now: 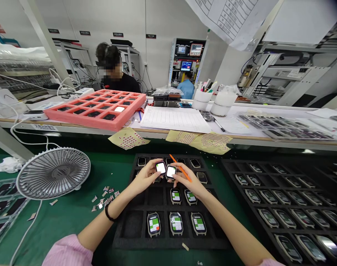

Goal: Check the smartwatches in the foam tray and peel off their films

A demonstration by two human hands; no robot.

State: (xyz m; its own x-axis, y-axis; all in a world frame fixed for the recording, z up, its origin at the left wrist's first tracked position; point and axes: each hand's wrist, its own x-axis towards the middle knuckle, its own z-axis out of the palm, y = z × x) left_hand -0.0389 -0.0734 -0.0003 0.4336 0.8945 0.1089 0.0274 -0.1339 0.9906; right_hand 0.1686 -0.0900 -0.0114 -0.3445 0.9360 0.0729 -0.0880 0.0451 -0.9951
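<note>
Left hand (146,175) pinches one lit watch (160,168) — right hand (190,181) another watch (171,171) — between thumbs and fingers

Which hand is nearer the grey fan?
Left. The left hand is to the right of the grey fan; the right hand is farther right, past the left one.

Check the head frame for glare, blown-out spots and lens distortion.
Head view, centre: screens in the left hand and right hand look nearly white, detail mostly washed out; head view, lower right: bright glare on a watch; head view, upper left: post leans, probably wide-angle distortion; head view, top-right corner: darkened.
</note>
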